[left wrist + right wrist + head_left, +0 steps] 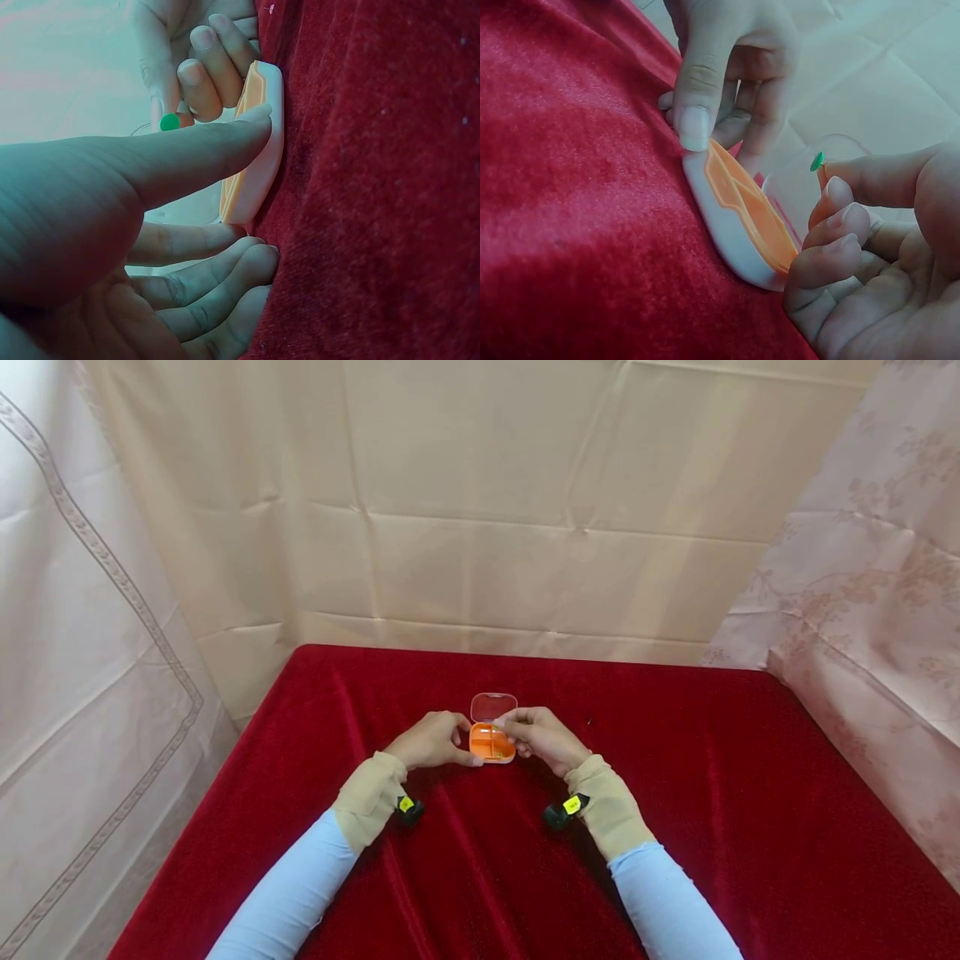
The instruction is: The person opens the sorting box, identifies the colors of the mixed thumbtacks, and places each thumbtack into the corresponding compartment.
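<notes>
A small pill box with orange compartments and a white base sits on the red cloth, its clear lid standing up at the back. My left hand holds it from the left, thumb on the near wall and fingers along the side. Over the box's right part, my right hand pinches a green flat-headed thumbtack between thumb and forefinger, head outward. That green head shows past my left thumb in the left wrist view. A tiny greenish thing lies in the near right compartment.
Red velvety cloth covers the table around the box. Beige curtain hangs behind the far edge, with pale patterned cloth to the right and white cloth to the left. A tiny dark speck lies right of my right hand.
</notes>
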A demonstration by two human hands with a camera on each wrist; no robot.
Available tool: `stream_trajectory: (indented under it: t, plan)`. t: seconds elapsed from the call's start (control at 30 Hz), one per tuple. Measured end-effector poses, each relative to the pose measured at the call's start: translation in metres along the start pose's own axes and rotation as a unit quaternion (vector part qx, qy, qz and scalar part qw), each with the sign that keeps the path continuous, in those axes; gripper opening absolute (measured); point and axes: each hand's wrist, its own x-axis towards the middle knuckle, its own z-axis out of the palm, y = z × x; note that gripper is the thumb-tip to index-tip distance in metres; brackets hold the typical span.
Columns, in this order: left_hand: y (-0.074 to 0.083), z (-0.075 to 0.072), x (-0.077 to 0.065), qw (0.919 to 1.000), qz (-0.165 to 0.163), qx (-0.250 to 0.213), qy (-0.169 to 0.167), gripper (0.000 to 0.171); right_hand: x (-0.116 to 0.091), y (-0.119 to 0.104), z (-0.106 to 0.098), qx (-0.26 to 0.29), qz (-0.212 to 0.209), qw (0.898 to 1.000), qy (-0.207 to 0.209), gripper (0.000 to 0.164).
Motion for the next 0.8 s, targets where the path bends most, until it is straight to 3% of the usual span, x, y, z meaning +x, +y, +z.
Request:
stream_trajectory:
  t: [0.57, 0.8]
  plan:
    - [0.001, 0.0, -0.001, 1.0, 0.004, 0.002, 0.0, 0.057, 0.002, 0.001, 0.009, -0.056, 0.002, 0.997, 0.05, 0.024]
    - [0.001, 0.0, -0.001, 1.0, 0.001, 0.004, -0.001, 0.058, 0.002, 0.002, 0.013, -0.138, -0.014, 0.987, 0.08, 0.019]
